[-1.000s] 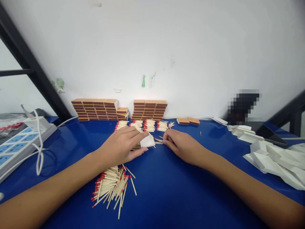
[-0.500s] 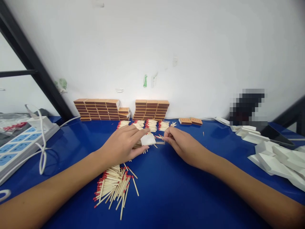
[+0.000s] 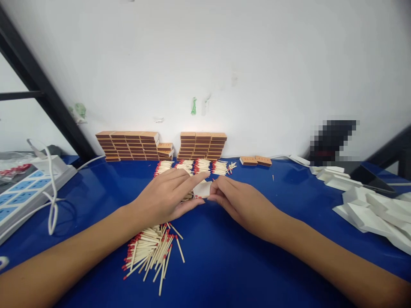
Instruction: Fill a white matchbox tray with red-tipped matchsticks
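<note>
Left hand (image 3: 167, 197): grip curling around the white matchbox tray (image 3: 202, 188) — index finger lying along its top, thumb underneath.
Right hand (image 3: 239, 200): grip pinching the tray's right end.
Tray position: sitting between both hands, low over the blue surface (image 3: 224, 256) — just in front of the sorted match bundles (image 3: 201, 167).
Loose matches (image 3: 154, 252): lying beneath the left wrist.

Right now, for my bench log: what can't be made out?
Head view:
Inside the small white cardboard tray: covered by left hand and right hand.
Print on the stacked orange cardboard matchboxes: too small.
Dark object by the wall: pixelated.
White plastic power strip: cut off by the left edge.
</note>
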### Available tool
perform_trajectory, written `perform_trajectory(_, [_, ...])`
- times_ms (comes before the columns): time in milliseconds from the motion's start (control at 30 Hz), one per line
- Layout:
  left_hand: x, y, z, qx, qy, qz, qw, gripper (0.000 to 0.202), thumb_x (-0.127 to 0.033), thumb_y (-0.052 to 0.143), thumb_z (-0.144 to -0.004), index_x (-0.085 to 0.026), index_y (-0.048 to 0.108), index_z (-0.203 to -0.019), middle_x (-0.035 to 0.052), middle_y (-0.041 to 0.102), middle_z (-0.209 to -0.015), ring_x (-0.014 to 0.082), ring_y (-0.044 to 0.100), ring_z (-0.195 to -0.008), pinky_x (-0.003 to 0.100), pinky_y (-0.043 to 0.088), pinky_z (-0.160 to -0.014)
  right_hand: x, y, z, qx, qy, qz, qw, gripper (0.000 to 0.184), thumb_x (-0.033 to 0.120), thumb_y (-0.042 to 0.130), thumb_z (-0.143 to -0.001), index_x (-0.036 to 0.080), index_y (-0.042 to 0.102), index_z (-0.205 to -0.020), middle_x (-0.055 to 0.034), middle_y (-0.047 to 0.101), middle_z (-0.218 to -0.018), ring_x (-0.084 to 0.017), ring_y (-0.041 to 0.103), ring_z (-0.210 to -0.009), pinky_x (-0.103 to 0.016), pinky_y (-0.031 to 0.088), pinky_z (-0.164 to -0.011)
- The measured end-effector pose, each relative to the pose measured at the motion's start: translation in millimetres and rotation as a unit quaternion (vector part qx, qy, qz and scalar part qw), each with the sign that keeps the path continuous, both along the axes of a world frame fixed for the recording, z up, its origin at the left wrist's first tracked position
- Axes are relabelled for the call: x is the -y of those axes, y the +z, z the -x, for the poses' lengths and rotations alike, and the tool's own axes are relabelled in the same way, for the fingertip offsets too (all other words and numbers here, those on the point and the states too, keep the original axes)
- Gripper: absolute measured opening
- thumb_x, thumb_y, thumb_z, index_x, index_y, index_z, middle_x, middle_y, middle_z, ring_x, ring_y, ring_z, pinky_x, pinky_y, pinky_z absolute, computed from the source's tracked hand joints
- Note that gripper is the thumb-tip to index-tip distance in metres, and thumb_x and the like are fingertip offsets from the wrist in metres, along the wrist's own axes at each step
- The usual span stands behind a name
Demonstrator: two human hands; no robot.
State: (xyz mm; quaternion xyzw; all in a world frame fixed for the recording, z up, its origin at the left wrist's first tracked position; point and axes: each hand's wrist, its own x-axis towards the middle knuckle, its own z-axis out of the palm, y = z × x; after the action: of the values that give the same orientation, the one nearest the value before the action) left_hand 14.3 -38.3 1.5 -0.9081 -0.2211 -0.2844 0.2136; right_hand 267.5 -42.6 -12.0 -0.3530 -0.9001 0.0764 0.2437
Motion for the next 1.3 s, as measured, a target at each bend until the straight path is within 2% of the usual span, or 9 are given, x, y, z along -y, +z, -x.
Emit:
perform_trajectory(400, [3.8, 1.5, -1.8, -0.016, 0.005, 0.009, 1.0, 0.053, -0.037, 0.063, -0.102, -0.01, 0.049, -0.145, 0.0048, 0.066, -0.09, 0.019, 0.062, -0.082, 0.033, 0.055, -0.076, 3.9, 0.5, 3.1, -0.001, 0.014, 0.002, 1.0, 0.015, 0.031, 0.05, -0.107, 0.02, 0.055, -0.099, -0.0036, 0.068, -0.098, -0.014, 0.06, -0.078, -0.027, 0.041, -0.069])
perform_trajectory(567, [2.6, 0.8, -1.1, -0.019, 0.01, 0.013, 1.0, 0.054, -0.037, 0.063, -0.102, -0.011, 0.048, -0.146, 0.007, 0.068, -0.096, 0.0204, 0.063, -0.087, 0.035, 0.056, -0.079, 4.0, 1.7, 2.8, -0.019, -0.004, 0.006, 1.0, 0.014, 0.029, 0.05, -0.107, 0.02, 0.055, -0.098, -0.0019, 0.067, -0.094, -0.012, 0.056, -0.073, -0.026, 0.039, -0.066])
perform_trajectory(767, [2.9, 0.7, -1.2, -0.027, -0.006, 0.008, 1.0, 0.052, -0.035, 0.064, -0.101, -0.01, 0.048, -0.145, 0.0056, 0.067, -0.094, 0.0201, 0.063, -0.087, 0.035, 0.056, -0.08, 3.5, 0.4, 2.3, -0.015, -0.004, 0.006, 1.0, 0.009, 0.026, 0.052, -0.105, 0.02, 0.056, -0.098, -0.0014, 0.067, -0.092, -0.011, 0.055, -0.07, -0.024, 0.038, -0.065])
perform_trajectory(933, [4.0, 3.0, -2.4, -0.033, -0.001, 0.007, 0.999, 0.051, -0.036, 0.061, -0.103, -0.012, 0.048, -0.145, 0.0058, 0.067, -0.093, 0.0195, 0.063, -0.087, 0.034, 0.056, -0.08, 2.2, -1.1, 0.5, -0.021, 0.001, -0.013, 1.0, 0.013, 0.029, 0.05, -0.106, 0.02, 0.057, -0.099, -0.0025, 0.066, -0.091, -0.011, 0.054, -0.07, -0.025, 0.038, -0.065])
perform_trajectory(1167, [1.8, 2.0, -0.8, -0.034, 0.001, 0.006, 0.999, 0.052, -0.037, 0.059, -0.104, -0.013, 0.045, -0.148, 0.0076, 0.069, -0.097, 0.0209, 0.066, -0.091, 0.036, 0.059, -0.083, 3.4, 0.0, -0.1, -0.005, 0.003, -0.001, 1.0, 0.015, 0.027, 0.047, -0.105, 0.02, 0.059, -0.101, -0.0033, 0.066, -0.092, -0.011, 0.052, -0.069, -0.025, 0.038, -0.065])
perform_trajectory(1300, [1.2, 2.7, -0.6, -0.037, 0.008, 0.003, 0.999, 0.053, -0.037, 0.059, -0.104, -0.012, 0.046, -0.148, 0.0071, 0.069, -0.095, 0.0207, 0.065, -0.087, 0.035, 0.058, -0.079, 0.9, 1.8, -1.8, -0.04, -0.002, -0.01, 0.999, 0.016, 0.028, 0.048, -0.105, 0.02, 0.062, -0.102, -0.0023, 0.065, -0.09, -0.011, 0.053, -0.071, -0.026, 0.04, -0.067])
